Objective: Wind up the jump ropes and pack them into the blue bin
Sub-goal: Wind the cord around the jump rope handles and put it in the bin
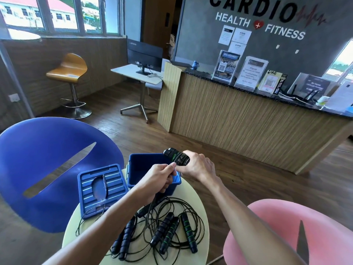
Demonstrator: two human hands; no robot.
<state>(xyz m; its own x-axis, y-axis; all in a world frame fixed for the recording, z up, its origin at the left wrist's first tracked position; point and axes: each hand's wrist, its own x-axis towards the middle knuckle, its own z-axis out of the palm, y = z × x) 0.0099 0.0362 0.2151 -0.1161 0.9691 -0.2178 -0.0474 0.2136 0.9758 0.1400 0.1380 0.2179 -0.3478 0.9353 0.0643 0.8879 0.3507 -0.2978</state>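
My right hand [198,165] grips a pair of black jump rope handles [174,156] with cord wound round them, held above the open blue bin [137,169]. My left hand [162,176] pinches the cord just below those handles, over the bin's front rim. On the round pale table [202,205] lies a tangle of black jump ropes [166,228] with several foam handles, some ringed in green.
The bin's blue lid [101,188] lies flat on the table to the left of the bin. A blue chair [47,169] stands at the left and a pink chair [277,232] at the right. A wooden reception counter [248,131] lies beyond.
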